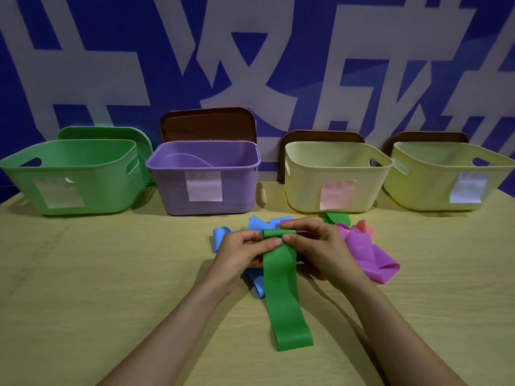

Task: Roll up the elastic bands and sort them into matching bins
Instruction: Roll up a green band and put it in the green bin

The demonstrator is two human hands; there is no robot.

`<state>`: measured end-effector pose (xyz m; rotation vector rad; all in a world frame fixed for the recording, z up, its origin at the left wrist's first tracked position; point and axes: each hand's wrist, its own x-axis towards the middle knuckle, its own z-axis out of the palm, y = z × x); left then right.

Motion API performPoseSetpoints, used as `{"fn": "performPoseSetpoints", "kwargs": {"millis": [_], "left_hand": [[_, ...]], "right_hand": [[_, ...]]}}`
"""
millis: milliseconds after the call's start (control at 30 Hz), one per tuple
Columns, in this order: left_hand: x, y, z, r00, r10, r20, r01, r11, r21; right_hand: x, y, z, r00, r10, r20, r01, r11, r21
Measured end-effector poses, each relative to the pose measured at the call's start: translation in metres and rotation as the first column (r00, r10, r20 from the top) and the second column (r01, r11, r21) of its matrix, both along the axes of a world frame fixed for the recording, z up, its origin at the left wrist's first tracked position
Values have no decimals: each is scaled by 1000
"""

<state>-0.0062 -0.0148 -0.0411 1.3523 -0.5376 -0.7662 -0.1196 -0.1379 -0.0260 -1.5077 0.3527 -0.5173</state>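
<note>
A long green elastic band (284,296) lies flat on the wooden table, stretching toward me. Its far end is curled over into a small roll. My left hand (239,252) and my right hand (317,246) both pinch that rolled end between thumbs and fingers. Under and behind my hands sits a heap of loose bands: blue ones (221,236), purple ones (370,254), a pink one (366,227) and another green one (335,218). Four bins stand in a row at the back: green (69,176), purple (206,168), cream (334,168) and yellow-green (446,168).
Each bin carries a paper label (204,186) on its front. Lids lean on the blue and white wall behind the bins, a green one (106,133) and brown ones (207,122). Bare table surface (97,274) spreads to the left and front.
</note>
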Motion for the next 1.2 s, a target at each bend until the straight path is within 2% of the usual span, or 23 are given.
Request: {"fn": "performPoseSetpoints", "kwargs": {"millis": [133,333,467,567,667,733,800,867,1000,1200], "left_hand": [[0,2,4,999,-7,51,7,1000,-13],[-4,5,21,995,13,99,-5,997,-82],[-2,5,46,988,35,153,-15,992,-128],[0,3,79,970,71,234,-25,980,-196],[-2,2,108,948,112,299,-27,961,-276],[-2,2,118,957,63,285,28,952,-304],[-1,0,122,956,20,292,70,952,-296],[2,-3,122,953,44,299,44,959,-280],[12,-6,120,950,87,299,-9,967,-253],[20,-7,114,967,47,249,26,960,-280]], "right_hand": [[-1,0,2,1000,8,26,-7,1000,-9],[0,4,8,992,-34,121,51,989,-142],[-2,4,38,991,13,137,21,970,-241],[1,1,76,987,55,151,3,932,-361],[8,3,105,977,41,210,66,875,-479],[13,2,116,961,13,275,136,847,-514],[16,3,124,942,-1,336,174,859,-482],[19,3,129,934,3,358,166,882,-441],[25,-2,125,936,4,352,150,900,-409],[35,-10,114,939,26,344,101,933,-346]]}}
